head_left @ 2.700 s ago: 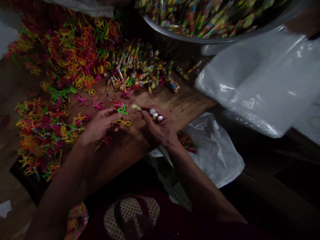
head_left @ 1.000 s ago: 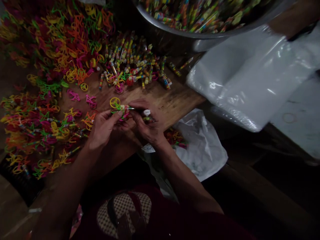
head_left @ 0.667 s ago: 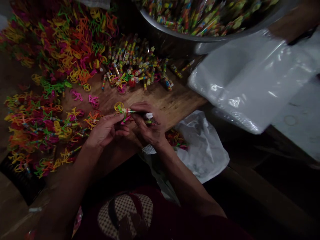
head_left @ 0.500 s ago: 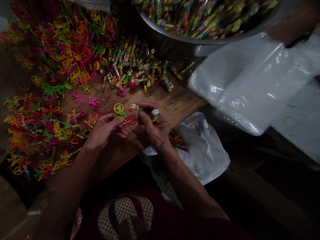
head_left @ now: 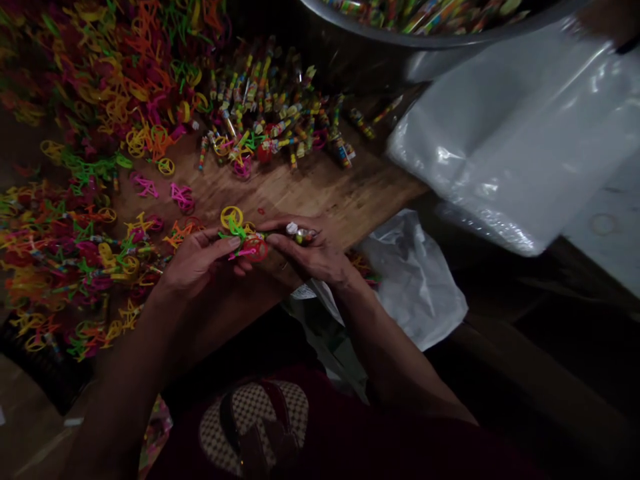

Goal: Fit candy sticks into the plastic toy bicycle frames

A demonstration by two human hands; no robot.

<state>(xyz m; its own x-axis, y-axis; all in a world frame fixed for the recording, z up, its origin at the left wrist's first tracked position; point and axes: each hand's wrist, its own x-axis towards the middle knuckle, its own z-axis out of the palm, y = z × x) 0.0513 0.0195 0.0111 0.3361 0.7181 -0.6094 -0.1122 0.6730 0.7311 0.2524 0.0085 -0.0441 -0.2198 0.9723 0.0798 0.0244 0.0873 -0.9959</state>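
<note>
My left hand point(head_left: 193, 261) pinches a small plastic toy bicycle point(head_left: 239, 233) with a green frame, a yellow wheel and a red wheel, just above the wooden board point(head_left: 320, 193). My right hand point(head_left: 313, 257) meets it from the right, fingers closed on the toy's red wheel end, with a few small candy tubes point(head_left: 300, 233) tucked in the same hand. Both hands touch at the toy.
Heaps of coloured plastic bicycles point(head_left: 95, 100) cover the left and far left. A pile of striped candy tubes point(head_left: 273, 113) lies beyond my hands, below a metal bowl point(head_left: 425, 37) of more tubes. Clear plastic bags point(head_left: 505, 140) lie right; a white bag point(head_left: 415, 280) hangs off the board's edge.
The hands stayed together at the toy. The right hand had a candy tube pointed at the frame; now its fingers close on the toy's red wheel side. The view shifted slightly.
</note>
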